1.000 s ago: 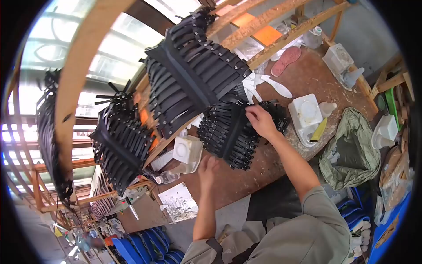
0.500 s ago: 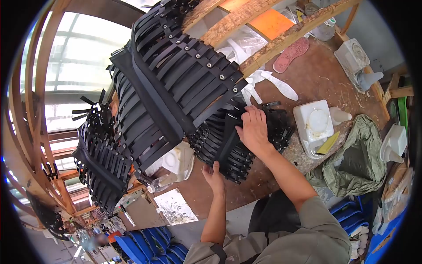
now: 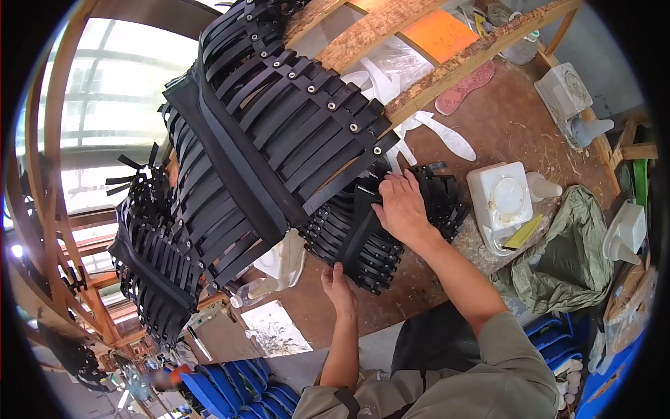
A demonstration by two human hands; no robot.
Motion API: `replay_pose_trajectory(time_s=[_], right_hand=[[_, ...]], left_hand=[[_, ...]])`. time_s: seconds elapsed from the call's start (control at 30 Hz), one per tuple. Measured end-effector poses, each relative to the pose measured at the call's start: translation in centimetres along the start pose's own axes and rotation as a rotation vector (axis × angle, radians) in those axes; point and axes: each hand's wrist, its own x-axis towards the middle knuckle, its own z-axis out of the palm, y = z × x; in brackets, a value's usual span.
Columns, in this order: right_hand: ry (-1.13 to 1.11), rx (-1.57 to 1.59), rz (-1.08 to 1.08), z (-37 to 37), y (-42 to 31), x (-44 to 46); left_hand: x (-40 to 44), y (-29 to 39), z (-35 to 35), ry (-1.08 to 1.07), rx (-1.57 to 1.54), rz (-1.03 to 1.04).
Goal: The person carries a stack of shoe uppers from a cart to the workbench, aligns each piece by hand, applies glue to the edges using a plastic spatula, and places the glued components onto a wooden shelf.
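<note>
A bundle of black straps (image 3: 373, 258) with small metal rivets and a smooth black band across it lies over the workbench's near side. My left hand (image 3: 340, 288) grips its lower edge, thumb on top and the other fingers partly hidden. Higher up, my right hand (image 3: 403, 206) presses its closed fingers on the upper end of the band, next to a pale slit or mark. More black straps (image 3: 443, 202) spread out beyond my right hand. Just above hangs a larger bundle of riveted black straps (image 3: 279, 133), with a smaller hanging bundle (image 3: 157, 272) to its left.
A wooden rack (image 3: 481, 59) crosses above the brown bench (image 3: 530, 133). White glue containers (image 3: 499, 192) stand at right, near a crumpled green bag (image 3: 558, 265). White cut pieces (image 3: 443, 136) and a pink sole shape (image 3: 465, 87) lie behind. Blue racks (image 3: 230, 391) stand below.
The view has shifted slightly, so the hanging strap bundles sit a little further left. Both hands stay on the same bundle, almost unmoved.
</note>
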Motion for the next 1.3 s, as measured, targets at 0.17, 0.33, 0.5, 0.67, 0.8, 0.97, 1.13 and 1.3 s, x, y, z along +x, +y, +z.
replay_pose_trajectory(time_s=[0.17, 0.33, 0.5, 0.67, 0.8, 0.97, 1.13, 1.3], right_hand=[[0.031, 0.014, -0.063, -0.7, -2.1, -0.9], [0.119, 0.114, -0.033, 0.1, -3.6, -3.2], [-0.004, 0.028, 0.139, -0.6, -2.4, -1.7], [-0.021, -0.048, 0.006, 0.8, -0.6, -0.1], [-0.077, 0.048, -0.004, -0.7, -1.9, -0.1], [-0.042, 0.093, -0.096, -1.1, -6.2, -3.2], [-0.017, 0.150, -0.006, -0.9, -7.2, -3.7], [-0.044, 0.029, 0.090, -0.2, -2.0, 0.3]], left_hand=[[0.3, 0.1, -0.3, 0.001, -0.014, -0.059], [0.1, 0.6, -0.3, 0.015, -0.007, -0.116], [0.5, -0.1, -0.7, -0.007, -0.035, -0.085], [0.6, 0.1, -0.6, -0.010, -0.041, -0.080], [0.5, 0.0, -0.1, 0.017, -0.013, -0.063], [0.1, 0.6, -0.1, 0.007, 0.012, -0.106], [0.5, 0.0, -0.5, -0.050, -0.012, -0.075], [0.6, 0.3, -0.2, -0.078, 0.029, -0.045]])
